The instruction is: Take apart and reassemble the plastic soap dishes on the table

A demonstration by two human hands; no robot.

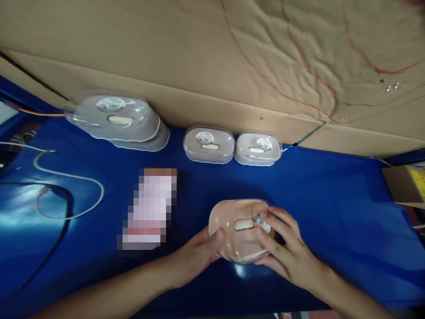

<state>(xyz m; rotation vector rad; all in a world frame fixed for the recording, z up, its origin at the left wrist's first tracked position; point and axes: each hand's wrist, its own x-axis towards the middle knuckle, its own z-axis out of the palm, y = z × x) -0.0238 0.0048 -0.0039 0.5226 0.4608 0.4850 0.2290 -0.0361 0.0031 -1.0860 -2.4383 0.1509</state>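
A peach-coloured oval box with a clear plastic lid and a cream oblong piece on top is held just over the blue surface. My left hand grips its left end, thumb on top and the other fingers mostly hidden below. Around the right end closes my right hand, its fingertips against the lid. They touch a round printed sticker and partly cover it.
Grey lidded boxes stand at the back, with stacked ones farther left. A pixelated phone-like slab lies on the blue surface. Cables run at left, brown cardboard stands behind, and a carton is at right.
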